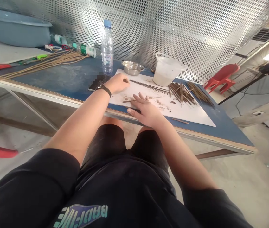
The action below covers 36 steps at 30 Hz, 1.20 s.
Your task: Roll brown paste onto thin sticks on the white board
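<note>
My left hand [119, 83], with a dark band at the wrist, is over the white sheet [203, 115], its fingers curled closed. Whatever they hold is hidden. The near ends of several long thin dark sticks [150, 86] lie beside its fingertips. My right hand [146, 110] rests palm down near the table's front edge, fingers stretched out and apart. A short brown stick [126, 101] shows at its fingertips, partly covered. Brown crumbs [159, 102] are scattered on the sheet around it. Another brown stick [180, 121] lies at the sheet's front edge.
Behind are a metal bowl [132, 67], a white plastic jug [166, 71] and a water bottle [107, 47]. Brown stick bundles [182, 93] lie right. A phone [98, 81] is by my left wrist. Long tan rods [46, 63] and a blue basin [15, 28] are left.
</note>
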Available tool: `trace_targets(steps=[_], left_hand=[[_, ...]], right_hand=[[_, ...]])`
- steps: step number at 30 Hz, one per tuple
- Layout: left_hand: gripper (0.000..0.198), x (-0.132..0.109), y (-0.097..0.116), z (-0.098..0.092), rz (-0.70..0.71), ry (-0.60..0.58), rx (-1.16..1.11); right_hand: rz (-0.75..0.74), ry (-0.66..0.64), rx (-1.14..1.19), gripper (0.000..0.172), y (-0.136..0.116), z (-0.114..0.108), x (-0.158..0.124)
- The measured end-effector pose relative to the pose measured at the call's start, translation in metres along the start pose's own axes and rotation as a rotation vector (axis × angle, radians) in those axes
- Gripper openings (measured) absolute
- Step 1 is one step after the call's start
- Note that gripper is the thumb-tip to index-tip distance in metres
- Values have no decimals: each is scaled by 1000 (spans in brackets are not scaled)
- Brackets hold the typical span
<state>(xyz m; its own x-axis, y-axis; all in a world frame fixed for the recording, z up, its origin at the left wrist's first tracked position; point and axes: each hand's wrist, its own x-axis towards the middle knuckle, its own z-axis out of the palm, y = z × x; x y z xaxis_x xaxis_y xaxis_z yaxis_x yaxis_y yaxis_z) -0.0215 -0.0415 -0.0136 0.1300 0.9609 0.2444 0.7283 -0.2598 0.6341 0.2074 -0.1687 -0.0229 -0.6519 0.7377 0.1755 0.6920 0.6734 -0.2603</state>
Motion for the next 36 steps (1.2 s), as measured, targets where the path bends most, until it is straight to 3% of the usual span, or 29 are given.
trace_targets(steps=[6,12,17,24,29,36], left_hand=[[7,-1,1,-1,5,0,-7],[9,-4,4,-3,-7,-11,-20],[10,-3,3,-3,-3,-9,-7],[6,-4,3,-4,12,-19,-9],[6,-2,1,-3,8,-24,-4],[10,0,-1,-2,24,-15,-2]], right_hand=[[17,-27,-3,95,-4,1,17],[-24,21,79,102,-1,3,2],[-51,63,95,82,3,3,-3],[-4,120,50,58,3,1,22],[29,33,10,59,-2,-1,31],[16,-3,-18,68,-5,-4,17]])
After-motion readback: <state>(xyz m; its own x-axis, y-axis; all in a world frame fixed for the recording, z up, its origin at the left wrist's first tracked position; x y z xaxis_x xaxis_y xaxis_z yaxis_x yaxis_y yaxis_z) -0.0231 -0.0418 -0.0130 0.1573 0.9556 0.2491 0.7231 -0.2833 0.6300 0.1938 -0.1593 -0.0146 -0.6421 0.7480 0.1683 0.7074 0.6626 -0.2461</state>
